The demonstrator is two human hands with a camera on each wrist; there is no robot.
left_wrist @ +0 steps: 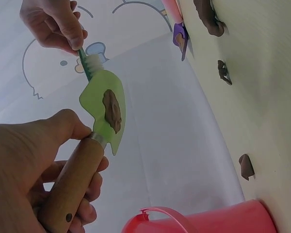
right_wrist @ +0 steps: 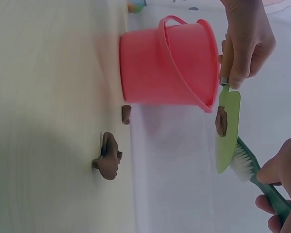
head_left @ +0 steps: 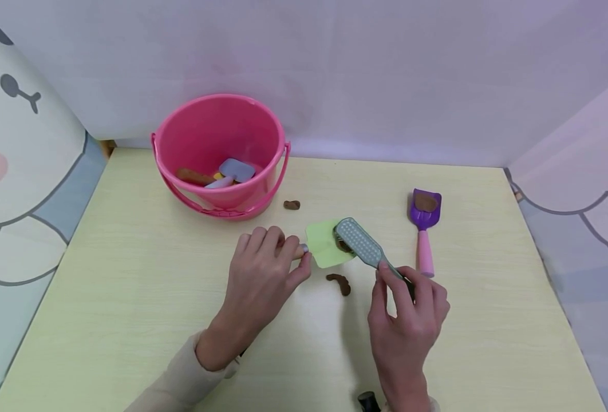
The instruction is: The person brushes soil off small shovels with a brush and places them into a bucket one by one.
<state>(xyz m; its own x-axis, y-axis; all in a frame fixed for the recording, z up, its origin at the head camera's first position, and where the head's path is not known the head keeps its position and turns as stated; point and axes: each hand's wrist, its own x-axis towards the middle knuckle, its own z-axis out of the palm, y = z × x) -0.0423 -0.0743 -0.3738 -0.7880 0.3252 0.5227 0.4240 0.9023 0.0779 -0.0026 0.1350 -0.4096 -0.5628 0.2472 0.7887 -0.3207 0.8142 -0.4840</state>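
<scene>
My left hand [head_left: 265,274] grips the wooden handle [left_wrist: 75,182] of a small toy shovel whose light green blade [head_left: 323,247] is held above the table. Stuck to the blade is a smeared brown clump [left_wrist: 112,110]. Between the thumb and fingers of my right hand [head_left: 409,320] is the handle of a green brush [head_left: 359,243]. Its white bristles [right_wrist: 242,164] are right at the far end of the blade; I cannot tell how firmly they touch. In the head view the brush head hides part of the blade.
A pink bucket [head_left: 216,126] with several toy tools inside stands at the back left. Brown clumps [head_left: 292,205] lie near it and below the blade. At the right lies a purple shovel [head_left: 424,216] with a pink handle, carrying brown stuff.
</scene>
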